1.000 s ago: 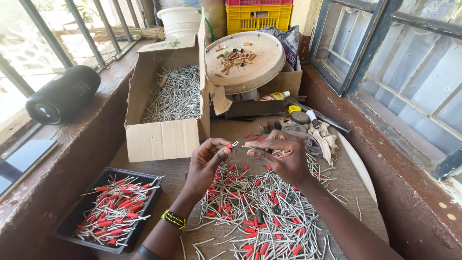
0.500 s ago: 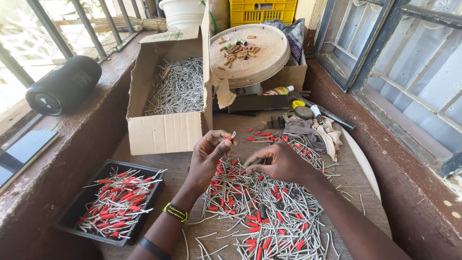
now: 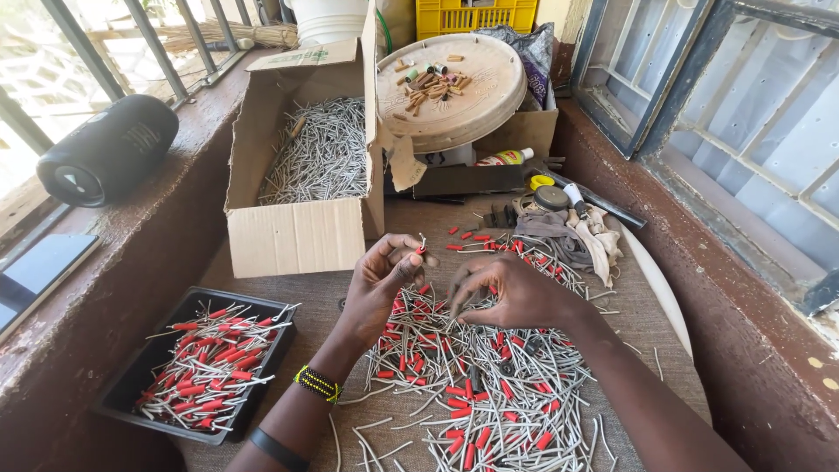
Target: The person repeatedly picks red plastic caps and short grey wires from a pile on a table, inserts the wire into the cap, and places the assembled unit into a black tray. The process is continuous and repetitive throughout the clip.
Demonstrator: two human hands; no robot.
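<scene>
Two hands worked over a big pile (image 3: 476, 385) of thin grey wires with red sleeves, spread on the worktop (image 3: 638, 306). The left hand (image 3: 380, 284) was curled almost shut, and its fingertips pinched one wire (image 3: 421, 247) with a red sleeve, held up at about 12 o'clock from the pile. The right hand (image 3: 516, 293) lay palm down on the pile, fingers bent and pressing into the wires. I could not tell if it had hold of one.

The wires looked very light and thin. They seemed stiff enough to stay straight, yet easy to bend. The red sleeve looked softer and fatter, so it was likely the best place to pinch. The bare ends could be slippery and a bit pokey.

At 9 o'clock from the pile sat a black tray (image 3: 140, 385) full of more sleeved wires. At 11 o'clock stood an open box (image 3: 297, 236) of bare wires. At 12 o'clock a round lid (image 3: 489, 87) held small brown bits. A rag (image 3: 585, 236) and some small tools lay at 2 o'clock. A black speaker (image 3: 105, 149) rested on the ledge at 10 o'clock.
</scene>
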